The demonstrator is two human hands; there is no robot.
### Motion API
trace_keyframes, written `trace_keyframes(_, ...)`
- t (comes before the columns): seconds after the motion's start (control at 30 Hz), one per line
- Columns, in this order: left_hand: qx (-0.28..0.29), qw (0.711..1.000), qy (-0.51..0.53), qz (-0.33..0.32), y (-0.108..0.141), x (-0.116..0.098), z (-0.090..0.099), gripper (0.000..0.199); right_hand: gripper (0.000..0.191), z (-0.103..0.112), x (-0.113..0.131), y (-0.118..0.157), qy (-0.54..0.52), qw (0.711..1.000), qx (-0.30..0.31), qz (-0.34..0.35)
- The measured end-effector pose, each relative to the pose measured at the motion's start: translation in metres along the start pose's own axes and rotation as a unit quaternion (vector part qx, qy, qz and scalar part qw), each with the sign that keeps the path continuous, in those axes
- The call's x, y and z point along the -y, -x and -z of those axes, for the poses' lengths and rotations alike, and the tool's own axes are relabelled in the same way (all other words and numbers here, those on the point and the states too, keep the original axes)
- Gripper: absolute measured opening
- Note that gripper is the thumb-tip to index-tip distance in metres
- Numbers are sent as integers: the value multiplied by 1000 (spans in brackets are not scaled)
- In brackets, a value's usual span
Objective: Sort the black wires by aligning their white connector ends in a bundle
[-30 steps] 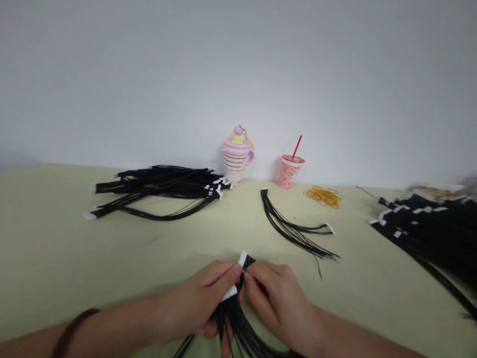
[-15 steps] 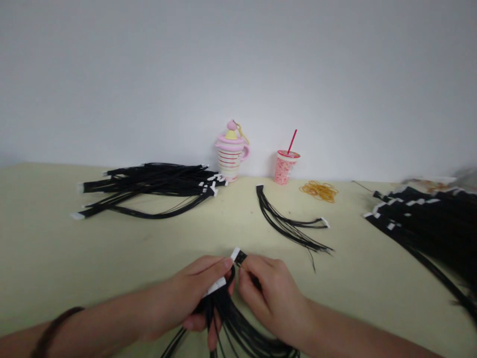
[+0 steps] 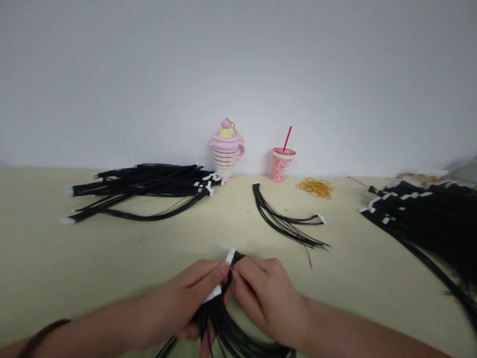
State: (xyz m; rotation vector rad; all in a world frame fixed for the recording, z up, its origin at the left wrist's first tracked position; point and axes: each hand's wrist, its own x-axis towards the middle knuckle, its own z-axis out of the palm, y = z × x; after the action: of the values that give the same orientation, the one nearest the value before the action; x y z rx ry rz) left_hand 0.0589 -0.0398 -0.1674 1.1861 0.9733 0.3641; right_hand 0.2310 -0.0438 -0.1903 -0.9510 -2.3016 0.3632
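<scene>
Near the bottom centre, my left hand (image 3: 190, 298) is closed round a black wire bundle (image 3: 231, 328) with white connectors, its thumb on the upper connector (image 3: 230, 256). Wires hang below that hand and curve to the right under my right hand (image 3: 266, 293). The fingers of my right hand are pinched on the black wires just beside the upper connector, touching the left hand's fingertips. A dark band (image 3: 44, 335) circles the left wrist.
A pile of black cables (image 3: 149, 181) lies at the left, a bigger heap (image 3: 428, 219) at the right. Between them are a loose wire harness (image 3: 276, 216), a pink striped mug (image 3: 225, 154), a pink cup with straw (image 3: 281, 166) and yellow rubber bands (image 3: 316, 188).
The whole view has shifted slightly, so the objects on the table sit a little further left. Both hands keep hold of the bundle, with the right fingers slightly closer to the white connector.
</scene>
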Motion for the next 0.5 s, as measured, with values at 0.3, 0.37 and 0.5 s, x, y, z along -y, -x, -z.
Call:
trace_keyframes(0.3,-42,999,-13,31,3,-3,-5,52,23,-2,-1,-1,33,999,0,11)
trace_keyframes(0.37,-58,998,3,30,2,-1,-4,52,22,-1,0,-2,-8,1000,-2,-6)
trace_keyframes(0.5,-57,998,25,21,-1,2,-3,50,18,2,2,-2,-85,996,-9,-27)
